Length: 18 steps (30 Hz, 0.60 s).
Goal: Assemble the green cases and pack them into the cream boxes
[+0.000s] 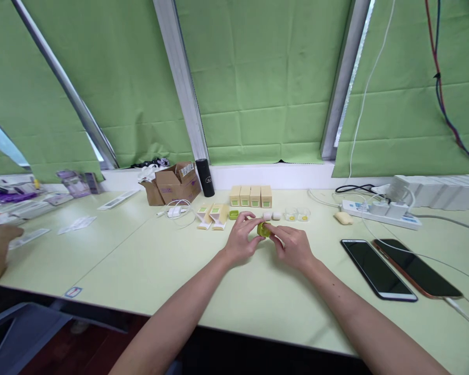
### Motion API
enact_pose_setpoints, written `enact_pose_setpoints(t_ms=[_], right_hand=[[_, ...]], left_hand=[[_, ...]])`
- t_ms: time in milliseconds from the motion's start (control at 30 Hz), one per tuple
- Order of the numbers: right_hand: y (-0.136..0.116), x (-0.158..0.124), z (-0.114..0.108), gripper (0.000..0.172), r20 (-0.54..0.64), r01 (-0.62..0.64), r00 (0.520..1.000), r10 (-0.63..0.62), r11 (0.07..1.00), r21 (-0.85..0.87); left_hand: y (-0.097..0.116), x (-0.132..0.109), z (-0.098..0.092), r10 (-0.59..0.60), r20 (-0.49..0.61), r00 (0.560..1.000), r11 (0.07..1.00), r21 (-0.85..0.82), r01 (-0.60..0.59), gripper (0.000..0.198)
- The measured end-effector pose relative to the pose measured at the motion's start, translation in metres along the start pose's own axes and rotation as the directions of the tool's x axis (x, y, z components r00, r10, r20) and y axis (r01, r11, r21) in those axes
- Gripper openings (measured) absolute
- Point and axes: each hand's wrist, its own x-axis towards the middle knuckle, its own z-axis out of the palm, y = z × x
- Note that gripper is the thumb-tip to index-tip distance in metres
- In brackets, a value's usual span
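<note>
Gripping a yellow-green container (262, 229) with left hand (242, 238), right hand (295, 247) touching, hold unclear, clear containers (291, 214) showing yellow

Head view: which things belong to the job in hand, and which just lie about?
Likely the job's:
yellow-green piece, touched by left hand and right hand
green piece
clear containers
small white pieces
tan boxes

Seemingly just lying about:
phones
power strip
black bottle
cardboard box

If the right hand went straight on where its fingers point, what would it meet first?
The right hand would first meet the small green cup it seems to touch, then probably the left hand; depth is unclear.
</note>
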Motion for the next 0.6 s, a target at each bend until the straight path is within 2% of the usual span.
enact_pose_setpoints(t_ms=[133,267,333,400,500,600], right_hand=[[-0.003,0.001,-0.001,0.040,-0.038,-0.046,0.998,0.046,0.999,0.011],[-0.003,0.001,0.004,0.056,0.020,-0.076,0.997,0.075,0.996,0.047],[-0.002,0.000,0.007,0.058,0.038,-0.080,0.996,0.077,0.993,0.092],[-0.001,0.000,0.010,0.057,0.034,-0.102,0.995,0.097,0.977,0.189],[-0.005,0.003,0.010,0.052,0.007,-0.168,0.984,0.180,0.905,0.391],[-0.011,0.008,0.006,0.045,0.003,-0.247,0.957,0.289,0.812,0.529]], left_hand=[[-0.005,-0.001,-0.002,-0.038,-0.024,0.999,0.999,0.037,0.039,0.049],[-0.004,-0.001,-0.001,-0.022,-0.013,1.000,0.999,0.046,0.023,0.051],[-0.001,0.001,0.000,-0.009,0.001,1.000,0.999,0.033,0.009,0.052],[0.003,0.002,0.000,-0.023,-0.004,1.000,1.000,0.009,0.023,0.054],[0.009,0.004,-0.001,-0.109,-0.034,0.993,0.993,-0.055,0.107,0.058],[0.010,0.005,0.000,-0.207,-0.046,0.977,0.965,-0.174,0.196,0.046]])
